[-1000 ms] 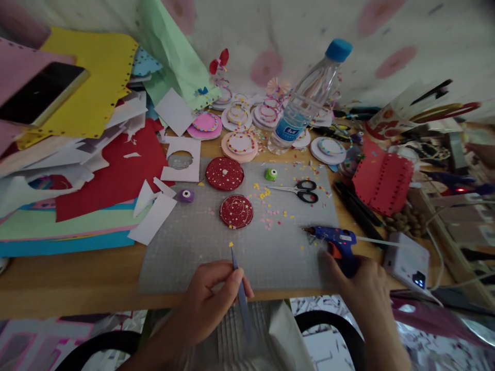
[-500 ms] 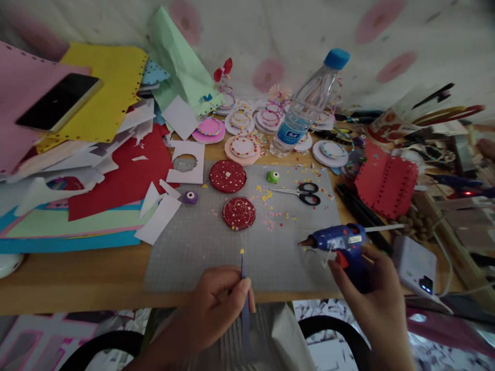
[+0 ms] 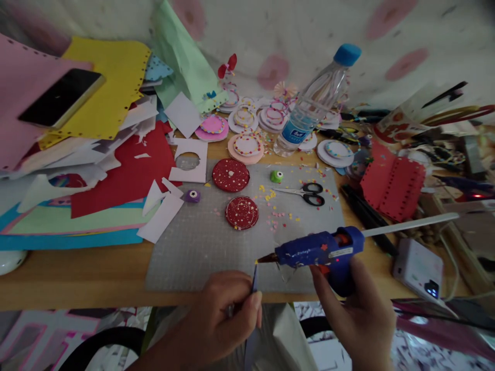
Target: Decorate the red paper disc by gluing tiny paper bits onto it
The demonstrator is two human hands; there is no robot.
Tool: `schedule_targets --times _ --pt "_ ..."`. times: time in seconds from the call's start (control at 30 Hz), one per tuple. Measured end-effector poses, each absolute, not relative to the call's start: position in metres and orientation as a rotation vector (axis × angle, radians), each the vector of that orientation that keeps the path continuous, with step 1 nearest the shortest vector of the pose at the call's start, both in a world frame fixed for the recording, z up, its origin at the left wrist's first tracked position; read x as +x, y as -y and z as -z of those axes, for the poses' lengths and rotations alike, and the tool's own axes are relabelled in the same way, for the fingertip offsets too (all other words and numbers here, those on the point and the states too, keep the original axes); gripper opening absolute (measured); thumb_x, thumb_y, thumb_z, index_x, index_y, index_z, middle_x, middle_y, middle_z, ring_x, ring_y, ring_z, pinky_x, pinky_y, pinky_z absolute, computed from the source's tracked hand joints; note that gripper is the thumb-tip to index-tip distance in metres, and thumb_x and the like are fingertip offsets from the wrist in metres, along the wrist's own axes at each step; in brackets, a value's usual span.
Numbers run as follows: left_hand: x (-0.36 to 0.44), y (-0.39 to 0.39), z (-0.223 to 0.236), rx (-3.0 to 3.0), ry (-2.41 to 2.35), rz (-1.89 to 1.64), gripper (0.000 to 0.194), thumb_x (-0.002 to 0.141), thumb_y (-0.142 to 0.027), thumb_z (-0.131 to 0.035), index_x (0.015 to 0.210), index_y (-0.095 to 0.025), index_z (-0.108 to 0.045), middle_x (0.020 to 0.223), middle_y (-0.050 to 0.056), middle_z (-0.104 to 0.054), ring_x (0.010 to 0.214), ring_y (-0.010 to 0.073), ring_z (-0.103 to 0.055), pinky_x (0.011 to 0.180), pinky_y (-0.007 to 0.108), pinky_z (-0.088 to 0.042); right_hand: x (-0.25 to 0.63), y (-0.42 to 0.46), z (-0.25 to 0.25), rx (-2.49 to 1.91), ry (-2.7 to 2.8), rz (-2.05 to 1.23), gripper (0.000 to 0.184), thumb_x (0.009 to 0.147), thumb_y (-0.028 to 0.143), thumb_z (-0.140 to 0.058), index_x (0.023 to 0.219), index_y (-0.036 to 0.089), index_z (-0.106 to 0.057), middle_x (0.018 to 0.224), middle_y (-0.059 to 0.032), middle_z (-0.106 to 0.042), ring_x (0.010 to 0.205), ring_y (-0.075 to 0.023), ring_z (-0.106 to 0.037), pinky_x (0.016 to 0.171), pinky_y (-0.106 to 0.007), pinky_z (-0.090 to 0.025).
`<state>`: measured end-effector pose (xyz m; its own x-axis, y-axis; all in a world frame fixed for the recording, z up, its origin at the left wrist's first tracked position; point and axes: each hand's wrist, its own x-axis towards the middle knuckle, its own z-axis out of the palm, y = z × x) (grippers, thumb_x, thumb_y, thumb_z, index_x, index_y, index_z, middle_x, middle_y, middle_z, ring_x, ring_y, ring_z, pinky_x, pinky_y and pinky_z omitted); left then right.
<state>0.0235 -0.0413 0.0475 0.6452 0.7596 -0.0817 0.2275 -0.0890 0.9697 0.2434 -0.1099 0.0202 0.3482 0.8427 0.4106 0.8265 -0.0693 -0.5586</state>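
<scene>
My left hand (image 3: pixel 228 312), at the front edge of the table, pinches blue-grey tweezers (image 3: pixel 254 281) that point up and away. At their tip is a tiny yellow star (image 3: pixel 256 262). My right hand (image 3: pixel 353 314) grips a blue glue gun (image 3: pixel 315 248) with a red trigger and a long white glue stick. Its nozzle is at the yellow star, seemingly touching it. Beyond the hands, a red speckled disc (image 3: pixel 242 213) with small stars at its lower edge lies on the grey cutting mat (image 3: pixel 185 263). Behind it lies a larger red disc (image 3: pixel 231 175).
Black scissors (image 3: pixel 312 199), a green craft punch (image 3: pixel 276 176), a purple punch (image 3: pixel 192 196) and scattered confetti lie on the mat. A water bottle (image 3: pixel 296 129) stands behind. Paper sheets (image 3: pixel 127 170) and a phone (image 3: pixel 62 98) are at left, a power bank (image 3: pixel 417 265) at right.
My right hand has brought the glue gun left and closer, its nozzle now at the tweezers' tip. My left hand with the tweezers has shifted slightly right.
</scene>
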Motion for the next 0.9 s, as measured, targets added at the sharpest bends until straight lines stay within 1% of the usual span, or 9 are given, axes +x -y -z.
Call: schedule_targets --times 0.13,0.23,0.33,0.47,0.57,0.67,0.8,0.9 --pt "0.023 0.04 -0.047 1.645 -0.825 -0.546 0.037 0.093 -0.018 -0.04 0.058 -0.016 -0.052 0.054 -0.003 -0.05 0.056 0.0068 -0.051 0.06 0.018 -0.036 0.242 0.11 -0.023 -1.87 1.453 0.008 0.031 0.077 0.028 -0.073 0.102 0.017 -0.058 0.075 -0.0016 -0.061 0.056 -0.0119 -0.054 0.054 -0.024 -0.045" --pt "0.024 0.039 -0.047 1.65 -0.83 -0.551 0.037 0.093 -0.017 -0.04 0.058 -0.016 -0.052 0.054 -0.003 -0.05 0.055 0.0066 -0.052 0.06 0.018 -0.037 0.24 0.108 -0.027 -1.88 1.447 -0.018 0.026 0.078 0.026 -0.072 0.098 0.018 -0.058 0.072 -0.0005 -0.059 0.055 -0.0114 -0.052 0.052 -0.024 -0.042" --pt "0.024 0.039 -0.048 1.655 -0.824 -0.563 0.037 0.092 -0.017 -0.04 0.057 -0.016 -0.052 0.053 -0.003 -0.05 0.054 0.0065 -0.051 0.059 0.018 -0.037 0.237 0.105 -0.031 -1.892 1.456 -0.058 0.021 0.08 0.026 -0.07 0.095 0.018 -0.059 0.071 -0.0002 -0.057 0.056 -0.0117 -0.052 0.054 -0.024 -0.042" --pt "0.024 0.039 -0.047 1.649 -0.813 -0.566 0.037 0.092 -0.017 -0.04 0.058 -0.016 -0.053 0.053 -0.003 -0.05 0.054 0.0063 -0.051 0.059 0.017 -0.037 0.236 0.106 -0.031 -1.917 1.445 -0.063 0.022 0.081 0.028 -0.069 0.098 0.018 -0.059 0.08 -0.0043 -0.063 0.063 -0.0145 -0.058 0.054 -0.025 -0.043" --pt "0.023 0.04 -0.046 1.641 -0.809 -0.573 0.037 0.093 -0.017 -0.04 0.058 -0.016 -0.052 0.054 -0.003 -0.051 0.055 0.0062 -0.051 0.059 0.017 -0.037 0.238 0.108 -0.029 -1.939 1.446 -0.039 0.021 0.081 0.029 -0.069 0.096 0.017 -0.06 0.081 -0.0058 -0.064 0.064 -0.0153 -0.059 0.055 -0.026 -0.043" --pt "0.023 0.039 -0.045 1.639 -0.809 -0.575 0.037 0.093 -0.017 -0.04 0.059 -0.016 -0.053 0.055 -0.003 -0.052 0.056 0.006 -0.052 0.06 0.017 -0.037 0.238 0.109 -0.029 -1.943 1.467 -0.03 0.022 0.081 0.031 -0.069 0.097 0.017 -0.06 0.08 -0.0061 -0.064 0.063 -0.0156 -0.058 0.05 -0.026 -0.039" --pt "0.024 0.038 -0.046 1.633 -0.814 -0.57 0.037 0.092 -0.017 -0.04 0.057 -0.016 -0.052 0.053 -0.004 -0.05 0.054 0.0059 -0.051 0.058 0.017 -0.036 0.236 0.108 -0.031 -1.971 1.424 -0.091 0.025 0.082 0.029 -0.068 0.103 0.018 -0.06 0.084 -0.0057 -0.065 0.064 -0.0145 -0.057 0.048 -0.025 -0.034" --pt "0.024 0.038 -0.046 1.634 -0.819 -0.556 0.037 0.092 -0.017 -0.04 0.058 -0.016 -0.053 0.054 -0.003 -0.051 0.055 0.0059 -0.051 0.058 0.017 -0.036 0.235 0.108 -0.032 -1.976 1.395 -0.12 0.025 0.082 0.03 -0.068 0.102 0.017 -0.06 0.081 -0.0042 -0.064 0.057 -0.0114 -0.051 0.046 -0.024 -0.033"
